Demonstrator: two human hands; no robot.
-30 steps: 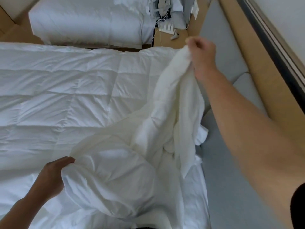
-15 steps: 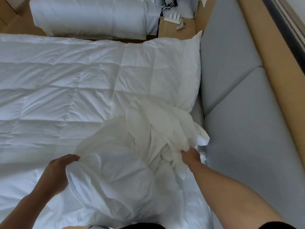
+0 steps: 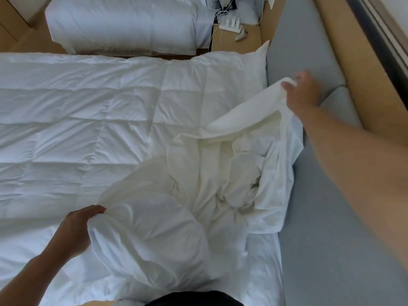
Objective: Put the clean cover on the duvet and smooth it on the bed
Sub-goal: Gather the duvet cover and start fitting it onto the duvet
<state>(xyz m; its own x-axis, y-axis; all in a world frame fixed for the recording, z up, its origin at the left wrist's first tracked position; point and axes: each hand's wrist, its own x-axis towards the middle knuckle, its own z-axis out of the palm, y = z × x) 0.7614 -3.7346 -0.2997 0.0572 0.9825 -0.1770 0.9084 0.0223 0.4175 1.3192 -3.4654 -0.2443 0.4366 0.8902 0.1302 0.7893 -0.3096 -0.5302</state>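
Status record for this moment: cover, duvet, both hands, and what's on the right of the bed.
cover: white, bunched on the near right part of the duvet
duvet: quilted, spread flat, mostly uncovered
left hand: grips a near fold of the cover
right hand: holds a cover edge, lifted over the grey bench
grey bench: runs along the bed's right side

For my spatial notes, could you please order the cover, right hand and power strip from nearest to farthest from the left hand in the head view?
1. Cover: held in the left hand, near side.
2. Right hand: across the cover, to the right.
3. Power strip: past the duvet, far end.
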